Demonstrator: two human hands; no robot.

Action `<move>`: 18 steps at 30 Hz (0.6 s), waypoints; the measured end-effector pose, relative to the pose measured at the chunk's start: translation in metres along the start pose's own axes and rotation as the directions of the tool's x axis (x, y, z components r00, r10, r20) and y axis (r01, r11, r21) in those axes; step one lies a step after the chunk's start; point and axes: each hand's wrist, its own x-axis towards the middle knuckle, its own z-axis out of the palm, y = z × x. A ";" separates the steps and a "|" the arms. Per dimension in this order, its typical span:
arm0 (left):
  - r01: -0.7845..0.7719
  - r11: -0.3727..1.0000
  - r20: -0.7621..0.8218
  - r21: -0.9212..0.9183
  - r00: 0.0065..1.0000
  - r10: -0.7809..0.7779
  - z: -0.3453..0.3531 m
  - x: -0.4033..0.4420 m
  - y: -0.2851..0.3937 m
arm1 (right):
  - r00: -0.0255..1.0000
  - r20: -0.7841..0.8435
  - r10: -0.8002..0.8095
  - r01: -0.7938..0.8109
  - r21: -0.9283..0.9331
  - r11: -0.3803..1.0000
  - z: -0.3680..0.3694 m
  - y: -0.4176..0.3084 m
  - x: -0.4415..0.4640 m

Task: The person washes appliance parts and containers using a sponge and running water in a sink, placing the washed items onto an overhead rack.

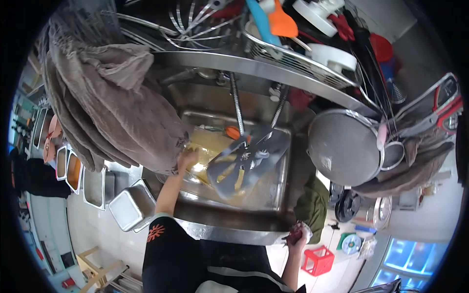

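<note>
In the sink [286,195], my left hand [187,157] reaches down beside the hanging brown cloth, at the left edge of a shiny, yellowish wet surface [200,141]. Its fingers are small and blurred, so their grip is unclear. Next to it lies a flat grey piece [229,178] with slot-like openings, below the hose ends. An orange item [232,132] shows behind it. My right hand [304,235], at the sink's front right edge, is closed around a dark reddish scrubber [295,234] with white foam on it.
Brown cloths [107,93] hang at the left, and a round strainer [344,146] at the right. A utensil basket [303,61] sits on the rear shelf near a whisk [190,29]. Metal pans [129,210] stand lower left; a red stool [317,260] is on the floor.
</note>
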 end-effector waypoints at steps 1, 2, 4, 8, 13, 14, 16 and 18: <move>-0.002 0.980 0.008 -0.201 1.000 0.004 -0.017 -0.006 0.003 | 0.999 0.030 0.036 -0.038 0.075 0.996 0.001 -0.002 0.000; 0.011 0.901 0.043 -0.433 0.999 0.009 -0.037 -0.018 0.006 | 0.995 0.053 0.085 -0.092 0.135 0.987 0.002 -0.009 -0.008; 0.130 0.578 0.231 -0.806 0.967 0.104 -0.072 -0.043 0.013 | 0.992 0.120 0.044 -0.049 0.035 0.998 -0.028 0.003 0.003; 0.289 0.601 0.657 -0.746 0.472 0.588 -0.043 -0.069 0.039 | 0.990 0.015 0.138 -0.138 0.057 0.989 -0.019 0.012 -0.013; -0.244 0.830 0.631 -0.501 0.554 0.543 0.019 -0.099 0.103 | 0.991 -0.025 0.128 -0.126 0.075 0.989 0.000 0.010 -0.025; -0.294 0.817 0.576 -0.496 0.592 0.564 0.045 -0.096 0.110 | 0.991 -0.006 0.131 -0.130 0.089 0.987 -0.004 0.006 -0.029; -0.398 0.767 0.550 -0.503 0.536 0.640 -0.016 -0.147 0.131 | 0.995 0.014 0.098 -0.099 0.043 0.994 -0.023 0.007 -0.027; -0.646 0.657 0.498 -0.388 0.454 0.739 -0.035 -0.193 0.138 | 0.993 -0.022 0.114 -0.113 0.053 0.992 -0.026 0.005 -0.029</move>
